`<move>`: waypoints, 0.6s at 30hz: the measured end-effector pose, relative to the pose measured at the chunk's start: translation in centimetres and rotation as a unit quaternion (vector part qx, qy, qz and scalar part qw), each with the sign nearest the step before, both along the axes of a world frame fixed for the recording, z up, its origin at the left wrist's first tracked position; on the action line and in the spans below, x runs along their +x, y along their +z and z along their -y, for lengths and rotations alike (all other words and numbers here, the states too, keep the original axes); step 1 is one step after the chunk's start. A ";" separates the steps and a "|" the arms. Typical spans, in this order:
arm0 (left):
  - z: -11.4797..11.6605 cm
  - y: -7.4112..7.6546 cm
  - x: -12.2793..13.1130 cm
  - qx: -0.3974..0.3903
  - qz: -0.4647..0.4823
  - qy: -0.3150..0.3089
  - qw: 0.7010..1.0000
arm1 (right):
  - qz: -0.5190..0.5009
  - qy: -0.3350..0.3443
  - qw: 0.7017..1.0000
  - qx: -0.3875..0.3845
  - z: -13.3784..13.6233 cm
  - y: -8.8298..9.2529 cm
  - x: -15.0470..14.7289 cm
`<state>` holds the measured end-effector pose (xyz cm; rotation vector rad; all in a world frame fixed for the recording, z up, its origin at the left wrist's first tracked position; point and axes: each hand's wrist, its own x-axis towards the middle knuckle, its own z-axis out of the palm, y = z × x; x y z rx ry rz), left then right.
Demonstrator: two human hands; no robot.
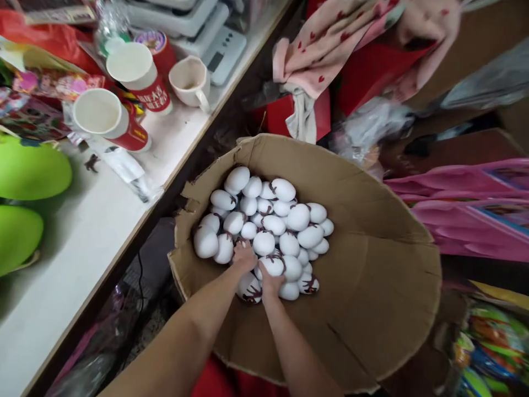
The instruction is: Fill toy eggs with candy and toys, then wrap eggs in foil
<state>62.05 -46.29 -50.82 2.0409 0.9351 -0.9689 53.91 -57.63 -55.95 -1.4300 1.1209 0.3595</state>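
Note:
A heap of white toy eggs (273, 224) with dark brown markings lies inside a big cardboard box (372, 264). Both hands reach down into it. My left hand (244, 257) is among the eggs, its fingers stretched forward and partly hidden between them; no egg in its grasp can be made out. Just right of it, my right hand (273, 283) is closed around a white egg (271, 266) with brown markings, thumb on its left side. Another marked egg (249, 289) rests below, between my wrists.
Left of the box runs a white table (61, 264) bearing paper cups (101, 113), a mug (190, 81), a scale (226, 54) and green shells (33, 168). Pink bags (467, 220) lie to the right. Pink cloth (322, 49) hangs behind. Colourful packets (491, 353) sit lower right.

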 end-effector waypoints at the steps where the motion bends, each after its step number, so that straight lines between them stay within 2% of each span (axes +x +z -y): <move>1: 0.3 -0.8 -0.3 0.003 -0.018 0.000 1.000 | -0.025 -0.012 1.000 -0.002 0.2 -0.3 0.1; 3: 0.7 -1.7 -0.5 0.002 -0.044 0.001 0.999 | -0.058 -0.022 0.998 0.025 1.4 0.0 0.4; 5: 0.9 -1.3 -0.5 -0.003 -0.057 0.001 0.998 | -0.074 -0.021 0.994 0.083 3.2 1.0 1.0; 7: 0.5 0.7 -0.4 -0.009 -0.066 -0.001 0.998 | -0.075 -0.021 0.986 0.149 5.2 2.6 1.7; 10: -2.2 6.0 -0.6 -0.029 0.006 -0.012 0.999 | -0.054 -0.030 0.973 0.223 6.5 4.6 3.1; 12: -5.5 9.8 -0.6 -0.012 0.112 -0.014 0.994 | -0.035 -0.033 0.963 0.267 5.1 5.1 4.0; 14: -9.2 12.0 -0.3 0.039 0.169 0.019 0.985 | -0.026 -0.026 0.949 0.313 2.2 4.7 4.7; 16: -11.8 12.1 0.3 0.055 0.131 0.099 0.985 | -0.030 -0.013 0.935 0.352 -1.0 3.6 5.6; 18: -12.7 10.3 0.9 0.026 0.060 0.179 0.982 | -0.047 -0.002 0.926 0.374 -3.3 2.1 6.5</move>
